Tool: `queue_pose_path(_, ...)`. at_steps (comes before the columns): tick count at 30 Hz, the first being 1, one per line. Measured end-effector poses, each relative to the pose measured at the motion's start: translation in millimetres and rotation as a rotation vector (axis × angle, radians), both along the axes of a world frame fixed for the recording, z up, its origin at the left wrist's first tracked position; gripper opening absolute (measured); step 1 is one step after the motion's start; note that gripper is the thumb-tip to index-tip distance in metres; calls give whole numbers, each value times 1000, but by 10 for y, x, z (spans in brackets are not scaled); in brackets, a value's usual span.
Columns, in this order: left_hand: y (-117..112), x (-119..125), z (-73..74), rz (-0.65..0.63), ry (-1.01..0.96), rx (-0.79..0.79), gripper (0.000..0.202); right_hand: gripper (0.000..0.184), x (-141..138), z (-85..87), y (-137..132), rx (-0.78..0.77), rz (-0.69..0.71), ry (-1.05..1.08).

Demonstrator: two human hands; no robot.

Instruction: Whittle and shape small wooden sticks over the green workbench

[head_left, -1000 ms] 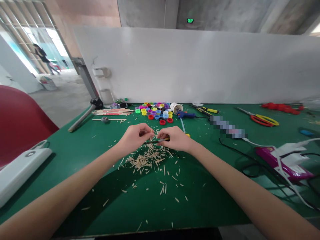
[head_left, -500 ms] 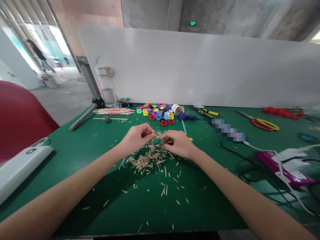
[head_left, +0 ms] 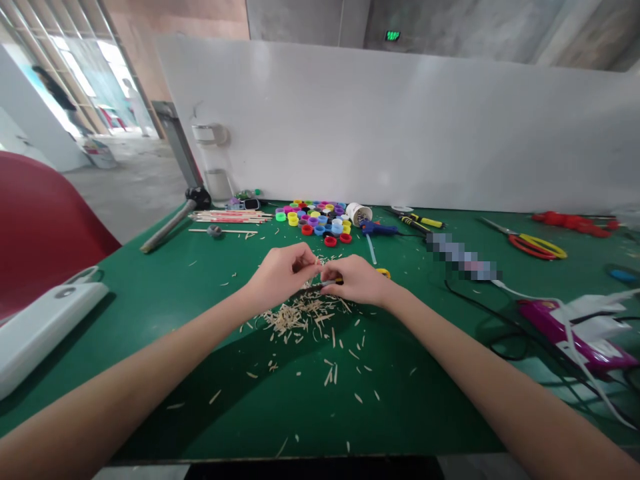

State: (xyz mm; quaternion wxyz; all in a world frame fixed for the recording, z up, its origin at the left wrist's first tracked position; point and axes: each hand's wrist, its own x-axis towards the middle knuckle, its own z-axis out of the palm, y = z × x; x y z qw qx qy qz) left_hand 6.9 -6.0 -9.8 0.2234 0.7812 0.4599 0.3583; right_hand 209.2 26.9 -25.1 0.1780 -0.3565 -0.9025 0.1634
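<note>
My left hand (head_left: 284, 272) is closed in a pinch, with a thin wooden stick (head_left: 317, 262) between thumb and fingertips, mostly hidden. Facing it, almost touching, my right hand (head_left: 356, 280) is wrapped round a knife (head_left: 313, 288). Its narrow dark blade points left, below my left fingers. Grey and yellow parts show in the grip. A yellow loop (head_left: 384, 273) peeks out behind my right hand; whether it belongs to the knife I cannot tell. Pale wood shavings (head_left: 293, 319) lie heaped on the green table (head_left: 210, 360) beneath both hands.
Behind are colourful bottle caps (head_left: 320, 230), a tipped white cup (head_left: 359, 213), a blue glue gun (head_left: 379, 229) and a bundle of sticks (head_left: 230, 217). Scissors (head_left: 537, 245) and a purple power strip (head_left: 575, 337) with cables lie right. A hammer (head_left: 173, 227) rests left.
My hands have come closer together, the left moving slightly right. The knife blade now reaches under my left fingers. The whole view has shifted a little.
</note>
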Motion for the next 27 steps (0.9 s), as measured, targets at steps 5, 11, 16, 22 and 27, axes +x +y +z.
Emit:
queue_pose_path(5, 26, -28, 16, 11, 14, -5, 16, 17, 6, -48, -33, 55, 6, -5)
queue_pose_path(11, 95, -99, -16, 10, -67, -71, 20, 12, 54, -51, -147, 119, -51, 140)
queue_pose_path(16, 96, -79, -46, -7, -121, -92, 19, 14, 55, -22, -137, 119, -79, 138)
queue_pose_path(22, 11, 0, -29, -5, -57, -25, 18, 13, 26, -40, -64, 107, 11, -23)
queue_pose_path(27, 35, -30, -3, 17, -42, -27, 17, 16, 49, -80, -104, 110, 3, -2)
